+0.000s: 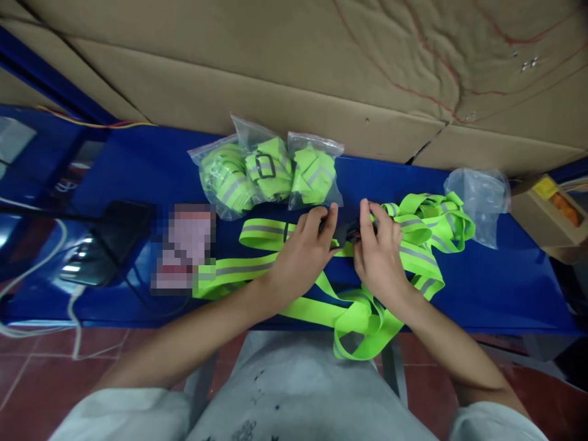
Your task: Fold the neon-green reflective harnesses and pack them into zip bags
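Bright yellow-green reflective strap (239,266) with a grey stripe lies in loose loops across the blue table, under and around both hands. Between my hands is a black plastic buckle (344,234). My left hand (301,251) is closed, with fingers and thumb pinching the buckle's left side. From the right, my right hand (379,254) grips the other side, its index finger raised along it. The fingers partly hide the buckle, so I cannot tell whether its halves are joined. A black slider sits on the strap just left of my left hand.
Three clear zip bags of rolled strap (269,168) lie at the back. An emptier plastic bag (480,202) and a cardboard box (549,214) are to the right. A phone (89,260) with cables is at left, near a blurred-out item (186,245). Cardboard (275,79) walls the back.
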`<state>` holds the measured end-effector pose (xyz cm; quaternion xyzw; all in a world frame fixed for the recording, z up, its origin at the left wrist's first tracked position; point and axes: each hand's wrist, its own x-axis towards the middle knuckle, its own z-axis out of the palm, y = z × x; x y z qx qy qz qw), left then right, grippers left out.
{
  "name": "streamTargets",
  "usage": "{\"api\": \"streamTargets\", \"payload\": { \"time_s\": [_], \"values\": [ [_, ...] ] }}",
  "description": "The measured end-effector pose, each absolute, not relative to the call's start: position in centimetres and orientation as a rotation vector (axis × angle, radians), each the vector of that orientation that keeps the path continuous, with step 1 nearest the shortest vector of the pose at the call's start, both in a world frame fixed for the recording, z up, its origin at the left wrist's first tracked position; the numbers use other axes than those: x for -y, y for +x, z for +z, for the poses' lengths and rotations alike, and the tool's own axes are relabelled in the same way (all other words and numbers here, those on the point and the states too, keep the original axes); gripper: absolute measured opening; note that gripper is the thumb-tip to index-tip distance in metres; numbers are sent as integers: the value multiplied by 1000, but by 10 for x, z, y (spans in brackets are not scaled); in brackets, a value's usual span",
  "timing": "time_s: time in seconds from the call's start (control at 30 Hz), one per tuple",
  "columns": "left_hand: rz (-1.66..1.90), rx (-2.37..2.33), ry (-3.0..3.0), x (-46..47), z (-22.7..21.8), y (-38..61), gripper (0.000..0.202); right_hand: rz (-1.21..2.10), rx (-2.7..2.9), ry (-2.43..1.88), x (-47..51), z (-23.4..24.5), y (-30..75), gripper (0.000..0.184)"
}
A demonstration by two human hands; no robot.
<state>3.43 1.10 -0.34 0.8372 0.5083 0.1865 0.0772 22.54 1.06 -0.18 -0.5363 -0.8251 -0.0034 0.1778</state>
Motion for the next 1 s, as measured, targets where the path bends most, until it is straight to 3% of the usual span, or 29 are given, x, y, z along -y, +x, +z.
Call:
{"api": "streamTargets", "payload": {
  "time_s": [0.23,0.5,0.63,0.83,1.0],
  "values": [
    [590,-1545,2614,-11,0,32,70,176,2291,-1394,-8,-2,225,81],
    [628,-1494,2439,-18,-7,35,91,360,2289,-1208,-30,12,251,66],
    [781,-1274,2228,-26,-16,30,86,329,2203,-1252,-36,8,255,60],
    [883,-1279,2263,-29,-17,27,80,402,2217,-1223,-27,8,244,66],
    [789,-1471,2378,-24,-8,30,90,539,2271,-1196,-20,7,238,73]
  ]
}}
